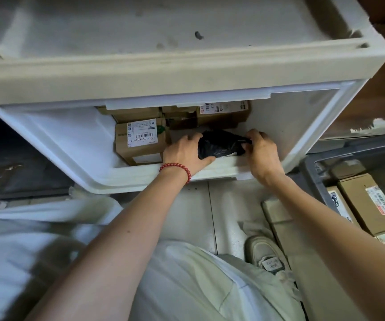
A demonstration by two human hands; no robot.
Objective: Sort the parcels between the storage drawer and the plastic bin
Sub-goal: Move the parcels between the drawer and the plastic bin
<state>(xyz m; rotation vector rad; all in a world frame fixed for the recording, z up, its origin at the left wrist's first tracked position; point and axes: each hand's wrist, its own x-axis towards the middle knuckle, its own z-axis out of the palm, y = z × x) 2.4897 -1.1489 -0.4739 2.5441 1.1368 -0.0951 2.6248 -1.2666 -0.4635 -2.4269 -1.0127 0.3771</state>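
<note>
A white storage drawer (71, 144) stands pulled out from its beige cabinet. Inside it, near the front wall, lies a black plastic-wrapped parcel (219, 144). My left hand (184, 154), with a red bead bracelet at the wrist, grips the parcel's left end. My right hand (261, 151) pinches its right end. Both hands are inside the drawer. A labelled cardboard box (140, 140) sits just left of the black parcel, and more brown boxes (224, 114) are stacked behind it. The grey plastic bin (314, 177) stands at the right with cardboard parcels (369, 205) in it.
The cabinet's top (163, 31) overhangs the drawer's back half. A flat carton (277, 212) lies on the tiled floor beside the bin. My shoe (265, 253) and pale trousers fill the lower frame. A dark container (13, 167) sits at the left.
</note>
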